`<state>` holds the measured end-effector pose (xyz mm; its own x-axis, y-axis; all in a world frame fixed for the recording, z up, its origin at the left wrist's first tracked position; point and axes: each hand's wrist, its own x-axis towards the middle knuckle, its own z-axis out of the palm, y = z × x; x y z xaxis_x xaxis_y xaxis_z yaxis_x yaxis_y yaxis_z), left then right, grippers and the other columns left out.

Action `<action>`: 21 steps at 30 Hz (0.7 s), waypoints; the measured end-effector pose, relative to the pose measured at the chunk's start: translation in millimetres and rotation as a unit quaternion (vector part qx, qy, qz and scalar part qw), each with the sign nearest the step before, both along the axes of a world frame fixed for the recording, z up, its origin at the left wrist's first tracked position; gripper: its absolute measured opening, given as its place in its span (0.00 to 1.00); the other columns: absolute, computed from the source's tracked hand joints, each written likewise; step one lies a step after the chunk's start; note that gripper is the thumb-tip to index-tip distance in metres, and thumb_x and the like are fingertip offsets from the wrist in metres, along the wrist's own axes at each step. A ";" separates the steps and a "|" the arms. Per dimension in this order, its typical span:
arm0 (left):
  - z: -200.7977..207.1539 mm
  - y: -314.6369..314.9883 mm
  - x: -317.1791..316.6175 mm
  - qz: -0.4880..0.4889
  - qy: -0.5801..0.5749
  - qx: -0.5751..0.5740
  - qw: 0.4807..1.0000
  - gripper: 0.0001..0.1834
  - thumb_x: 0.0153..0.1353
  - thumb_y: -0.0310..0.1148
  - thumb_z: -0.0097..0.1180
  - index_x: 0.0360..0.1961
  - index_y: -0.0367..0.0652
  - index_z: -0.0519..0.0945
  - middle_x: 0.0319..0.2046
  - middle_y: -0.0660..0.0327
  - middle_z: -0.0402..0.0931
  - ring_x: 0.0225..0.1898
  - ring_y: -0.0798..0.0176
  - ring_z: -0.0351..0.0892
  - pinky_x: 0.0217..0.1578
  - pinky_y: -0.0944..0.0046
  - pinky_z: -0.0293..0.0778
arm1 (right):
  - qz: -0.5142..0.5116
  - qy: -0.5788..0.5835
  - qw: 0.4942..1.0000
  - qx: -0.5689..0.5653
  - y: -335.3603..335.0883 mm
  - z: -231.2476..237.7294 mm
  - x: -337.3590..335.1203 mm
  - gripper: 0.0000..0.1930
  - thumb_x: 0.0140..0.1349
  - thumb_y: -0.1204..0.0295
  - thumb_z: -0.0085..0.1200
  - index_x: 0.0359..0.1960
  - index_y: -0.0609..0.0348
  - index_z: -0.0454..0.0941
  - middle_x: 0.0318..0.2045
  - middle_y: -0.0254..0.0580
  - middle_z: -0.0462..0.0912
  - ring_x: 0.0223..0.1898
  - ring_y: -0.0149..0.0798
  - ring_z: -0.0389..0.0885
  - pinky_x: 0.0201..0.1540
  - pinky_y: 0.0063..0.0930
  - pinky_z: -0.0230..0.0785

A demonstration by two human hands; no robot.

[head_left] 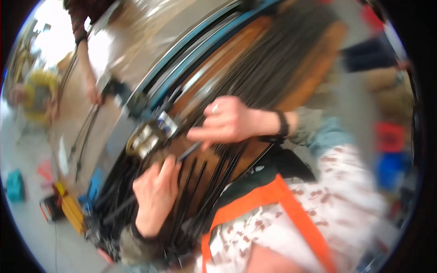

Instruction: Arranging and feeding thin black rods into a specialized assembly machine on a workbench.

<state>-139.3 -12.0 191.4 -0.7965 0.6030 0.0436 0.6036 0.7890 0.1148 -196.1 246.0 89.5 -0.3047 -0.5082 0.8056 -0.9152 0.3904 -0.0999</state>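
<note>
A thin dark rod (189, 151) runs slantwise between my two hands. My left hand (157, 193) is closed around it, and part of the rod shows again beyond that hand at lower left. At the other end, my right hand (227, 123) has its index finger stretched out and its other fingers curled. The rod's tip lies between that index finger and the thumb, in what looks like a pinch. Just beyond my hands sits a small machine head (148, 139) with brass and metal parts, blurred. Several black rods (193, 179) lie close under my hands.
A large bundle of dark rods (277, 59) lies on an orange-brown surface (314, 68) beside a blue rail (182, 54). At upper left, another person's hand (94, 95) is near dark cables (86, 132). A person in yellow (41, 93) is farther left. Red (390, 136) and blue bins (390, 168) stand right.
</note>
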 end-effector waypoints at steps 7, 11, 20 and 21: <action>5.1 18.3 -13.8 0.015 -0.071 -0.042 0.997 0.09 0.68 0.35 0.52 0.36 0.40 0.72 0.21 0.50 0.77 0.20 0.42 0.77 0.19 0.48 0.69 | -0.005 0.025 0.992 0.120 -12.0 16.0 2.6 0.29 0.61 0.59 0.59 0.60 0.61 0.73 0.22 0.30 0.68 0.22 0.30 0.71 0.20 0.24 0.67; 34.5 3.7 -33.0 -0.013 0.014 0.024 1.000 0.11 0.64 0.23 0.50 0.47 0.34 0.73 0.33 0.45 0.74 0.35 0.40 0.75 0.33 0.49 0.72 | -0.003 -0.037 0.999 -0.024 36.0 4.6 -49.7 0.34 0.59 0.56 0.62 0.65 0.57 0.69 0.36 0.38 0.81 0.35 0.36 0.81 0.29 0.25 0.75; 61.9 27.3 -106.5 -0.108 0.144 -0.072 0.981 0.33 0.55 0.14 0.50 0.64 0.42 0.71 0.28 0.54 0.66 0.31 0.50 0.71 0.32 0.54 0.69 | -0.231 -0.160 0.960 -0.005 138.9 -26.2 -102.9 0.23 0.59 0.60 0.64 0.55 0.53 0.78 0.35 0.39 0.87 0.31 0.37 0.87 0.33 0.27 0.80; 61.9 20.0 -113.3 -0.101 0.225 -0.057 0.967 0.35 0.52 0.14 0.50 0.65 0.42 0.71 0.28 0.55 0.65 0.32 0.52 0.71 0.33 0.55 0.69 | -0.298 -0.155 0.940 -0.059 152.6 -21.7 -102.3 0.20 0.60 0.65 0.62 0.54 0.53 0.78 0.32 0.39 0.87 0.30 0.38 0.87 0.32 0.29 0.80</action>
